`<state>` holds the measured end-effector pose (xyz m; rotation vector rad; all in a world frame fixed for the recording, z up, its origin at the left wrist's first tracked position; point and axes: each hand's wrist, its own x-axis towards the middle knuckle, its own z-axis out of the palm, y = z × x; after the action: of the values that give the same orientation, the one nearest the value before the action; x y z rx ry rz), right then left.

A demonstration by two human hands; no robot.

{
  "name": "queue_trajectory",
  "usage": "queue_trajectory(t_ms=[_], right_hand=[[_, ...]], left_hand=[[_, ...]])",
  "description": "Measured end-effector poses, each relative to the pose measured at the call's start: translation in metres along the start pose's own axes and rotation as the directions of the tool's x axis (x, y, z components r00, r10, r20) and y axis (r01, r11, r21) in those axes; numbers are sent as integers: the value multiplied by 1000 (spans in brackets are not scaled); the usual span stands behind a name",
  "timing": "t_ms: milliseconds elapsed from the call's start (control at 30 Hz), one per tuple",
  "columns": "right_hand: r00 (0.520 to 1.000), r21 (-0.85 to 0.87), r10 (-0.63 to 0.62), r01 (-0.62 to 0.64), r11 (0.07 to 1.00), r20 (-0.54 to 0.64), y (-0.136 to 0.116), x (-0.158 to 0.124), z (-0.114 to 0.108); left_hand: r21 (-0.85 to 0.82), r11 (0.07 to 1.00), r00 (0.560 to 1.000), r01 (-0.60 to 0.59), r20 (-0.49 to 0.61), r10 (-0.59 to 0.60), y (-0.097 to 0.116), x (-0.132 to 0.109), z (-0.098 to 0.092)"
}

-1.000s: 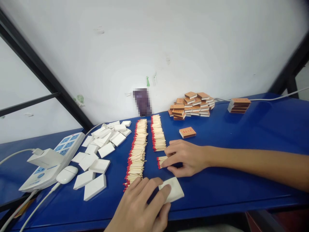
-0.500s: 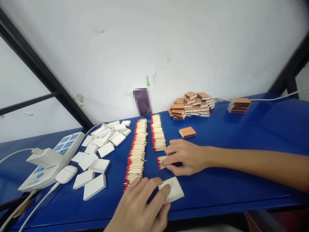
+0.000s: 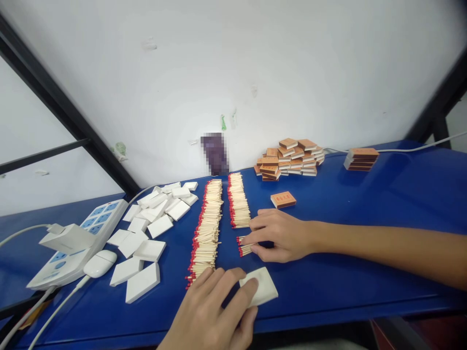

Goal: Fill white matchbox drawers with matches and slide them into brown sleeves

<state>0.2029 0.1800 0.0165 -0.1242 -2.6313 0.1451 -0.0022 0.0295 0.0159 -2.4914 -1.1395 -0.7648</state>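
My left hand (image 3: 215,306) is closed on one end of a white matchbox tray (image 3: 267,288), the index finger resting on its inside and the thumb at its near side. My right hand (image 3: 279,236) has its thumb and index finger closed on a small group of red-headed matches (image 3: 245,249) lying on the table. A shorter row of matches (image 3: 239,201) runs just beyond these fingers. Left of it stretches a longer match row (image 3: 207,223), whose near end is partly covered by my left hand. A single orange matchbox (image 3: 283,199) lies beyond my right hand.
White trays (image 3: 160,209) are heaped at the left beside a power strip (image 3: 82,243) with a white charger, a mouse-shaped white plug (image 3: 100,263) and cables. Orange matchboxes (image 3: 292,158) are piled against the wall, with a neat stack (image 3: 362,159) further right on the blue table (image 3: 365,204).
My right index finger and thumb have shifted slightly over the small group of matches, and more of the sticks show. My left hand and the tray stay in place.
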Motion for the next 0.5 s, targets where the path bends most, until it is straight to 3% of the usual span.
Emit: queue_trajectory(t_ms=[233,500], right_hand=[[999,-13,-12,12,1000,36,1,-1,1],[1000,-22,23,-24,999,-19,2,-2,4]], left_hand=[[0,1000,1000,-3,5,3,1,2,1],[-13,1000,1000,-3,12,3,0,-1,2]])
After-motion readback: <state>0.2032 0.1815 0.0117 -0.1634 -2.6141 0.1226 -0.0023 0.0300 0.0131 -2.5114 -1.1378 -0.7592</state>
